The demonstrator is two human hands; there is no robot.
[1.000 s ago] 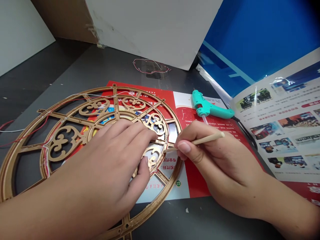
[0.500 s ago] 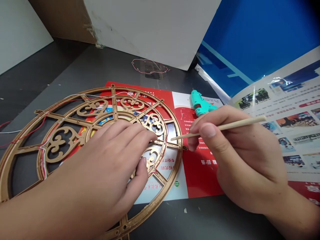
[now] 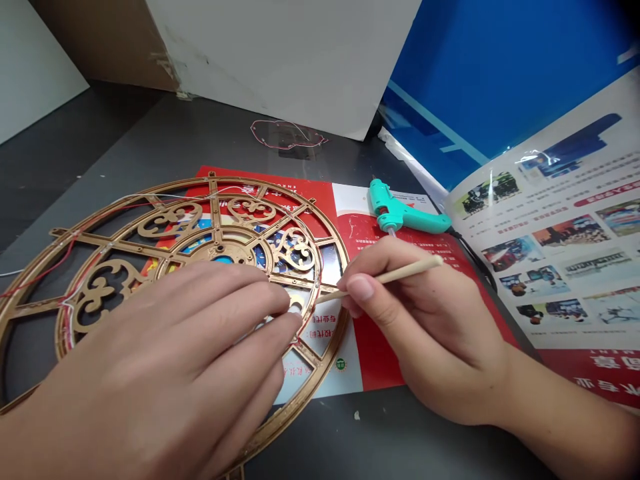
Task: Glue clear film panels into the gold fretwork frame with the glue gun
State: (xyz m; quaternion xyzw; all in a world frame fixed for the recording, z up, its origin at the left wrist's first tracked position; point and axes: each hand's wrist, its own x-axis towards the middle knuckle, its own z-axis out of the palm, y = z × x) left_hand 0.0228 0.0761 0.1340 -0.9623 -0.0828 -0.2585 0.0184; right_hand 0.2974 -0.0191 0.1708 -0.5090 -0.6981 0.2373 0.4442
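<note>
A round gold openwork frame (image 3: 220, 183) with scroll ornaments lies flat on a red and white leaflet (image 3: 380, 347) on the dark table. Thin red and white wires run along its ribs. My left hand (image 3: 165, 360) lies flat on the frame's near right part, fingers stretched out and pressing by a scroll ornament. My right hand (image 3: 420, 327) pinches a thin wooden stick (image 3: 400, 274) like a pen. The stick's tip touches the frame right beside my left fingertips.
A teal glue gun (image 3: 400, 212) lies on the leaflet behind my right hand, its black cord trailing right. A glossy brochure (image 3: 555, 220) and a blue board (image 3: 500, 73) stand at the right. A white board (image 3: 280, 53) and a small clear plastic piece (image 3: 287, 135) are at the back.
My right hand lifted the stick off the frame, then brought its tip back down to the frame. My left fingers slid nearer, uncovering the frame's hub. The view shifted slightly.
</note>
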